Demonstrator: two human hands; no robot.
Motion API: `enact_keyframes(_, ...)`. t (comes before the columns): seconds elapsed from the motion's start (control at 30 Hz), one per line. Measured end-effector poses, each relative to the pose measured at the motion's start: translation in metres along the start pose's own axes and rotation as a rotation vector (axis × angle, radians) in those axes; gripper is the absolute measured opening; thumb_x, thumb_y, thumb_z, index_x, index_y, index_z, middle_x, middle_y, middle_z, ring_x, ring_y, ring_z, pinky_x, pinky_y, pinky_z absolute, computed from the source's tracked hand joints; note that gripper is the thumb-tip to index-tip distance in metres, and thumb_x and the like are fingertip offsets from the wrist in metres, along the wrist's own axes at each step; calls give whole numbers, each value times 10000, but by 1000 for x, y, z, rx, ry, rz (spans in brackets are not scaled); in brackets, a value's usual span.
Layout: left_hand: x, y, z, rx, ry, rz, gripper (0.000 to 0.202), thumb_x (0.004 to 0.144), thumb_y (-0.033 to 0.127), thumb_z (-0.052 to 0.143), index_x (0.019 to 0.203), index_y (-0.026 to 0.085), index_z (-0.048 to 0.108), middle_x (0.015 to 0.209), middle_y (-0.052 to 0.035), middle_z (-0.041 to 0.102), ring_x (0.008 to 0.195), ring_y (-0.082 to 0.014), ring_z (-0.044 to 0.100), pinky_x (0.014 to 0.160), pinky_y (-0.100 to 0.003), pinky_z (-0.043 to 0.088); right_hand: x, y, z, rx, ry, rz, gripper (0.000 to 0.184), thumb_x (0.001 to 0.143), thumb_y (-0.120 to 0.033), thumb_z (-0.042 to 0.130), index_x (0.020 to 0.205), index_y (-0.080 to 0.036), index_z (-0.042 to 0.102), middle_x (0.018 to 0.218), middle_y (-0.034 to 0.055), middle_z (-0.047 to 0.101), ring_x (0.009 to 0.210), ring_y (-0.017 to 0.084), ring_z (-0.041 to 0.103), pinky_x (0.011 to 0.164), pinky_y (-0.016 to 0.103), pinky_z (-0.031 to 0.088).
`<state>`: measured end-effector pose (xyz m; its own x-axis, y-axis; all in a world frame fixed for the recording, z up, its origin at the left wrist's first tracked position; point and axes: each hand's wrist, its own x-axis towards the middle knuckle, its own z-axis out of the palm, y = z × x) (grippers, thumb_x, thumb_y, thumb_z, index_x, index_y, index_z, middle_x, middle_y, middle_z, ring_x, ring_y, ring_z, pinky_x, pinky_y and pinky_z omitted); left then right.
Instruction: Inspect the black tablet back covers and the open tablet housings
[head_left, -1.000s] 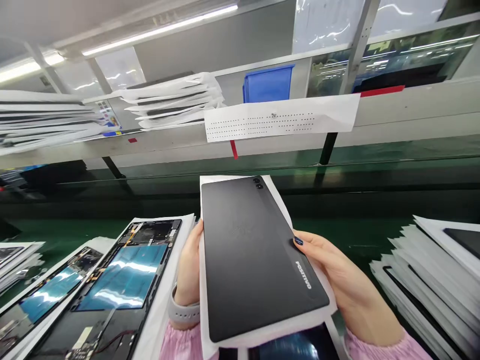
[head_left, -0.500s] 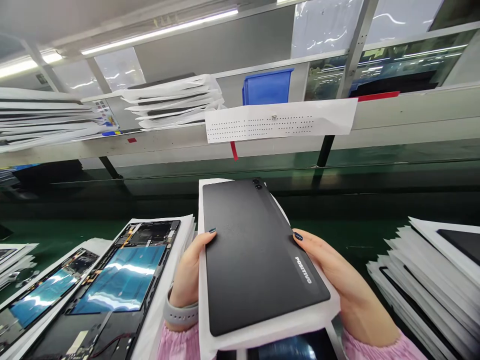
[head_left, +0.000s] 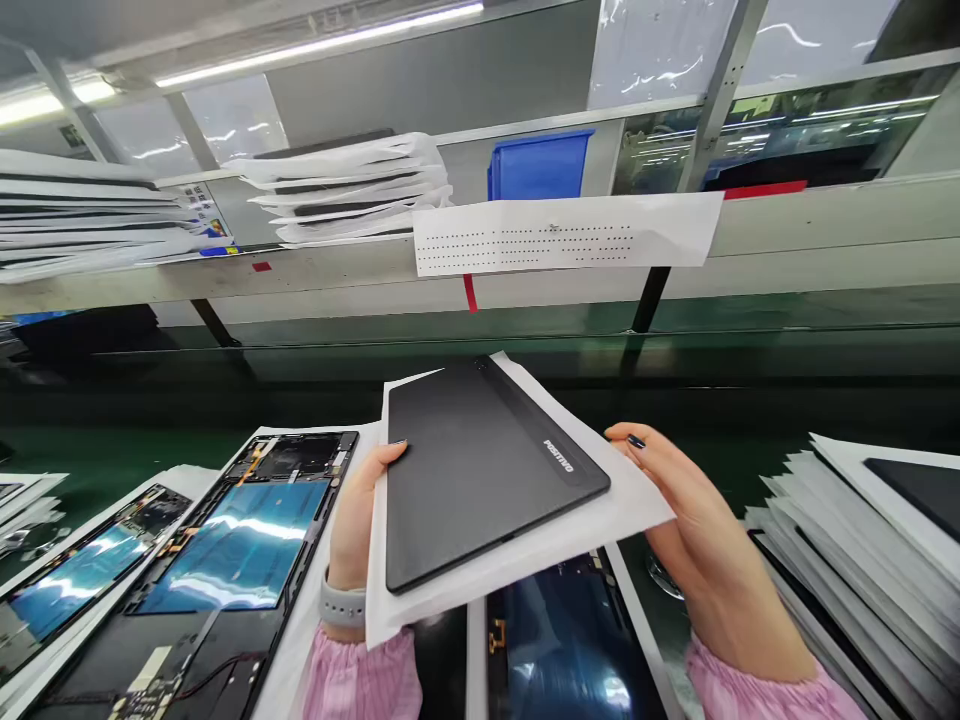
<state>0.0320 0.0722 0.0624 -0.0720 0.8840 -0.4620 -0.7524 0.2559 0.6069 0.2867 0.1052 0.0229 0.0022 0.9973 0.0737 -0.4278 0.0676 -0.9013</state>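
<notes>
Black panel (head_left: 480, 470) on white sheet (head_left: 634, 507), blue bin (head_left: 540, 166), contents hidden

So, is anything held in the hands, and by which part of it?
The left hand holds the black POSITIVO tablet back and its white sheet by the left edge, thumb on top; whether the right hand grips the sheet cannot be told.
</notes>
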Motion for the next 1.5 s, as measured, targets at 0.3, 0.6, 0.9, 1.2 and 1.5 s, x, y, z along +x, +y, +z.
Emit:
enact_keyframes(0.3, 4, 2, 3, 35, 3, -90, 409, 994, 236, 390, 858, 32, 717, 620, -133, 731, 556, -239, 726, 462, -284, 565, -5, 13, 6, 40, -307, 295, 629, 857, -743, 588, 840, -138, 758, 599, 56, 658, 510, 171, 587, 451, 239, 471)
enact_keyframes(0.6, -3, -19, 8, 91, -117, 12, 374, 985, 250, 435, 839, 128, 757, 666, -57, 750, 787, -237, 756, 742, -295, 598, -5, 9, 10, 87, -157, 385, 286, 704, -357, 863, 925, -194, 787, 801, 30, 758, 696, 199, 694, 602, 242, 543)
enact_keyframes(0.9, -9, -59, 3, 485, -299, 299, 402, 852, 449, 714, 1183, 222, 733, 976, -48, 773, 941, -285, 693, 803, -308, 548, 19, 46, 12, 151, -196, 407, 86, 557, -172, 712, 622, -168, 655, 612, -17, 646, 553, 136, 554, 532, 220, 456)
enact_keyframes(1.2, -27, -57, 8, 634, -187, 339, 498, 748, 590, 759, 1125, 265, 753, 1310, -35, 678, 1339, -330, 488, 1020, -312, 467, 16, 51, 18, 139, -161, 396, 91, 515, -165, 635, 538, -174, 548, 569, -25, 563, 541, 126, 481, 514, 219, 407)
enact_keyframes(1.5, 1, -50, -9, 739, -172, 547, 569, 588, 719, 802, 920, 256, 799, 1151, -75, 742, 1229, -375, 572, 1037, -395, 467, 23, 55, 14, 34, 125, -23, 177, 518, -239, 631, 689, -200, 605, 663, -14, 611, 674, 202, 545, 621, 279, 432)
